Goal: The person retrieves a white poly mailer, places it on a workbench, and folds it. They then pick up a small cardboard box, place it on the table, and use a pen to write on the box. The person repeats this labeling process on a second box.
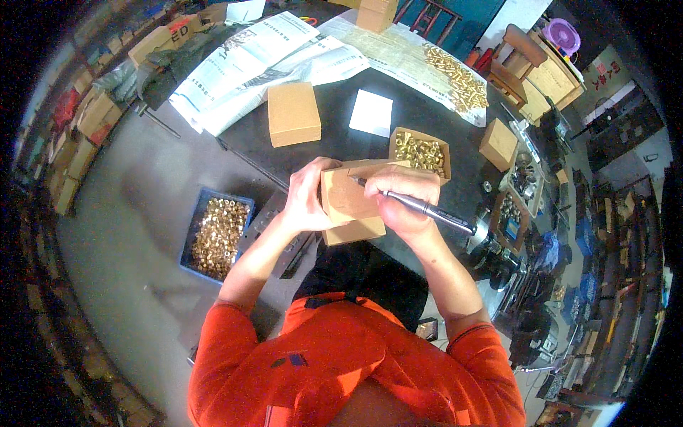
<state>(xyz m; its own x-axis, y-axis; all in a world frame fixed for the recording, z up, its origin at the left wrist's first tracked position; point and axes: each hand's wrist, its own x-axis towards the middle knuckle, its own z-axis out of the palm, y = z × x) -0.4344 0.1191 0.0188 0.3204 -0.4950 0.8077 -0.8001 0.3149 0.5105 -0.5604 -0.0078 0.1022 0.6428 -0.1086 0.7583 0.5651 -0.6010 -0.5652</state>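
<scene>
A small brown cardboard box [343, 197] is held in front of me above the table's near edge, its lower flap sticking out toward me. My left hand [306, 198] is closed around its left side. A grey and black marker pen [442, 215] is gripped in my right hand [407, 193], its tip at the box's face. Whether the tip leaves a mark is too small to tell. Just behind my right hand, an open cardboard box [421, 152] full of brass fittings rests on the table.
On the dark table [334, 139] are a closed cardboard box [294, 115], white paper [371, 112], newspapers [249, 64] and loose brass parts [455, 77]. A blue bin [186, 245] of brass nuts stands to the left. Metal tooling [498, 252] lies to the right.
</scene>
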